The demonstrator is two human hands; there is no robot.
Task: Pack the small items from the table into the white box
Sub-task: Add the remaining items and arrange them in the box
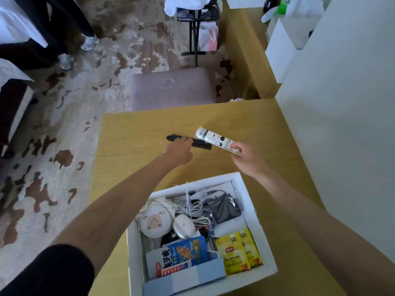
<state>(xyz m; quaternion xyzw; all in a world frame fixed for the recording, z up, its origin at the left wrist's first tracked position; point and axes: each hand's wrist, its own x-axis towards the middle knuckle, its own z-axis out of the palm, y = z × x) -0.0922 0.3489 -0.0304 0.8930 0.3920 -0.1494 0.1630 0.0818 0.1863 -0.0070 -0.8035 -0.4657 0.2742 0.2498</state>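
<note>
- My right hand (245,157) pinches the white packet (215,139) by its near end, right of centre, so it can swing straight back to the box.
- My left hand (179,152) reaches onto the black bar (177,137), which lies flat on the worktop (128,135). My fingers are hidden, so I cannot tell if they grip.
- The box (133,263) sits open at bottom centre, close under my arms. It is nearly full, so long things probably go on top.

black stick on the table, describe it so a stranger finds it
On the wooden table, beyond the white box, find the left hand. The black stick lies flat under it, long and dark, unlike the white printed packet the right hand holds.
</note>
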